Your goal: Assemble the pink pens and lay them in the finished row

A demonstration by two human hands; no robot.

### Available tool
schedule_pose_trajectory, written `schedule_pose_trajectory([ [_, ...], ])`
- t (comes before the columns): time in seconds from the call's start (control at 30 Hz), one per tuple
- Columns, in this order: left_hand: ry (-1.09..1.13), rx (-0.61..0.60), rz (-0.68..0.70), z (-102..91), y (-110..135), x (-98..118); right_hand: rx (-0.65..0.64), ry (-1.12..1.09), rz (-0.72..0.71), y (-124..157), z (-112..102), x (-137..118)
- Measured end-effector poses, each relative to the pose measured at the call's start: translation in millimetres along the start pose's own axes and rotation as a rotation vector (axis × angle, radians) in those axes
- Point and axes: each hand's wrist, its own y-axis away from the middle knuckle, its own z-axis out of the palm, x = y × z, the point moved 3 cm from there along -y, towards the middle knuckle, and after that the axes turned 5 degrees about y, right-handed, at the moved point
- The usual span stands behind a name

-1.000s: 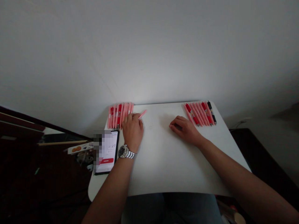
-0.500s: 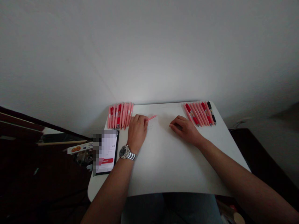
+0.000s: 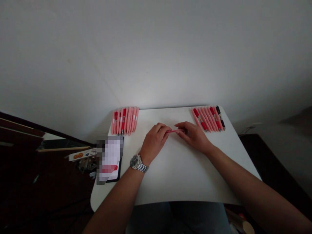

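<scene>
Above the middle of the white table, my left hand (image 3: 156,139) is closed on one end of a pink pen (image 3: 173,131). A watch with a metal band (image 3: 138,163) is on that wrist. From the other side my right hand (image 3: 193,137) reaches around the pen's free end. Its forefinger and thumb are apart, with the pen's end between them; whether they touch it I cannot tell. A row of pink and red pens (image 3: 129,121) lies at the back left. Another row of pens (image 3: 207,119), with a black one at its right end, lies at the back right.
A phone (image 3: 114,156) with a lit, partly blurred screen lies at the left edge of the white table (image 3: 185,182). Behind the table rises a pale wall (image 3: 156,58). Dark shelving and clutter (image 3: 85,164) stand beyond the left edge.
My left hand has moved right, away from the left row, bringing the pink pen to my right hand. My right hand's forefinger and thumb have spread around the pen's end.
</scene>
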Motion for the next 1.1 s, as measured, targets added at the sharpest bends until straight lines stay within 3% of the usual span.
schedule_pose_trajectory([
  [0.13,-0.005,-0.004,0.04,0.6,0.5,1.8,-0.067,-0.012,-0.008,1.4,6.0,2.4],
  [0.83,0.013,0.054,0.038,-0.4,2.3,-10.6,-0.024,-0.01,0.032,1.0,-1.7,8.3],
  [1.1,0.028,0.074,0.062,1.3,3.7,-10.4,-0.07,-0.005,-0.036,4.0,1.3,3.1],
])
